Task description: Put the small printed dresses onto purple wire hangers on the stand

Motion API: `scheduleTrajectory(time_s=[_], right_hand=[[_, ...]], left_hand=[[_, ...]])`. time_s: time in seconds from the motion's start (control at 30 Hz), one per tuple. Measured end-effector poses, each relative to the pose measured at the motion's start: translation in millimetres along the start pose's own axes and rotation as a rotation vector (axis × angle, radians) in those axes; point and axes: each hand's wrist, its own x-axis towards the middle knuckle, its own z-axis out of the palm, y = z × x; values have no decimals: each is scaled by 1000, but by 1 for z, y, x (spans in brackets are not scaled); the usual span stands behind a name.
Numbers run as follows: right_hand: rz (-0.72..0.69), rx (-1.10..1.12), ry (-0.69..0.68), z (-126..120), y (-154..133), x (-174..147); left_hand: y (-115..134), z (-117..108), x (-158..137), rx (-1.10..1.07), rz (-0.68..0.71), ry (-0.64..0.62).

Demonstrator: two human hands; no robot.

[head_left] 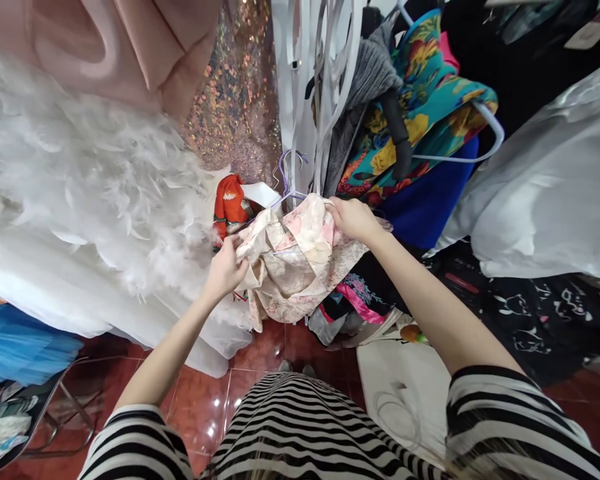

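Note:
A cream garment with pale pink flowers [300, 267] hangs on a thin lilac hanger [293, 195] in front of me. My left hand [227, 265] pinches its left shoulder edge between thumb and fingers. On the opposite shoulder my right hand [353, 219] is closed on the fabric, most of its fingers hidden by the cloth or turned away. Between the two hands the garment sags in loose folds. Just behind it on the left is a red patterned garment [231, 200], close to my left hand.
A white feathered dress [95, 173] fills the left, beside a sequined fabric [240, 93]. White hangers [325, 73] cluster above. To the right hang a teal floral garment [410, 113] and a blue one [430, 207]. A white box-like object [405, 387] stands on the red tiled floor [200, 400].

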Motion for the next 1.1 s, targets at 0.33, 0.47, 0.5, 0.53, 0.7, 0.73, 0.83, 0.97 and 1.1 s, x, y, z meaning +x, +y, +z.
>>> scheduleTrajectory(time_s=[0.33, 0.47, 0.5, 0.53, 0.7, 0.73, 0.83, 0.97, 1.1], right_hand=[[-85, 70, 36, 17, 7, 9], [-147, 109, 71, 25, 14, 13], [-151, 118, 72, 25, 16, 12], [-149, 125, 70, 25, 18, 11], [-103, 106, 32, 20, 28, 1], [-95, 101, 29, 20, 29, -1], [-76, 97, 27, 19, 25, -5], [-58, 86, 21, 20, 17, -6], [-66, 66, 28, 21, 15, -8]], left_hand=[[12, 18, -33, -102, 196, -290], [42, 27, -29, -87, 328, -213], [47, 28, -27, -101, 329, -165], [50, 28, -25, -123, 320, -96], [44, 15, -17, -254, 283, 367], [41, 11, -15, -258, 283, 449], [34, 5, -15, -146, 326, 577], [48, 20, -28, 217, 504, 317], [64, 37, -40, 283, 710, -30]])
